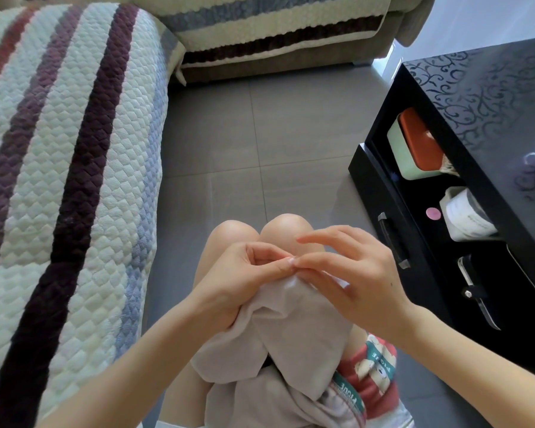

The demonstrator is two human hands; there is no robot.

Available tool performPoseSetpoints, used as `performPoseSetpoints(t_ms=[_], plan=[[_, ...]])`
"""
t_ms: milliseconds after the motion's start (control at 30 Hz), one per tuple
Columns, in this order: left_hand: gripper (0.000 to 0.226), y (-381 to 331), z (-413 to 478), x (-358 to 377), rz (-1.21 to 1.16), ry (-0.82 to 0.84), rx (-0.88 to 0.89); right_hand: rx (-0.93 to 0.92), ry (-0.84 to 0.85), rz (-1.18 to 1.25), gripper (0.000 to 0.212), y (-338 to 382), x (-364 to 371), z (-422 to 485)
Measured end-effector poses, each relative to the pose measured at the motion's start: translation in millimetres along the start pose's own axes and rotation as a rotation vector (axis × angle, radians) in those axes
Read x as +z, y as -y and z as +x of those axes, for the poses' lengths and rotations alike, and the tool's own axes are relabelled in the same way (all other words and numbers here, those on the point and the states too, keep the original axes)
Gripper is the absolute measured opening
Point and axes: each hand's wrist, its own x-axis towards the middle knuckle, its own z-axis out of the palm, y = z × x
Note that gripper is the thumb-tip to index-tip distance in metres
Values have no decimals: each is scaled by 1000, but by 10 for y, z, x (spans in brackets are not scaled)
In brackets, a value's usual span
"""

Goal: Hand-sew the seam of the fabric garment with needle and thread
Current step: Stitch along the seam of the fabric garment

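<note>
Person seated, bare knees [261,233] together. The pale grey-lilac fabric garment [291,344] is draped over the lap, and its bunched top edge rises between both hands just short of the knees.

The left hand [241,281] grips the bunch from the left, fingers curled round the cloth and thumb lying along the top fold. The right hand [355,282] meets it from the right. Its forefinger and thumb pinch the same top fold, touching the left fingertips, and its other fingers are fanned out above.

Needle and thread too small to make out.

Striped quilted sofa cover [74,156] to the left, glossy black cabinet [482,112] to the right, grey tiled floor [260,134] ahead.
</note>
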Motion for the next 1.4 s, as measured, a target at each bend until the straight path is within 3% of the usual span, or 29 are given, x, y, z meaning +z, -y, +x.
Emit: performPoseSetpoints(t_ms=[233,367,500,600,733,867,1167,1333,1400], plan=[[12,12,-41,17,-43,-20,3,-59,-51,-16,14,102,14,44],[12,89,-38,40,-24,-108,-26,-53,-72,278,10,274,-22,106],[12,99,-76,66,-107,-103,-62,297,15,854,13,356,-215,200],[8,22,-18,52,-167,-93,-101,490,-22,1031,20,236,-348,249],[8,-167,84,-7,-361,-27,-189,572,-153,909,13,15,-512,402],[8,-483,151,-92,-288,-38,-58,608,-155,689,11,-175,-582,554],[16,-944,208,-188,56,57,7,484,153,326,13,-265,-254,740],[21,-964,210,-199,158,67,45,426,294,297,27,-187,-103,730],[21,-960,207,-216,167,71,59,402,311,353,23,-136,-80,719]])
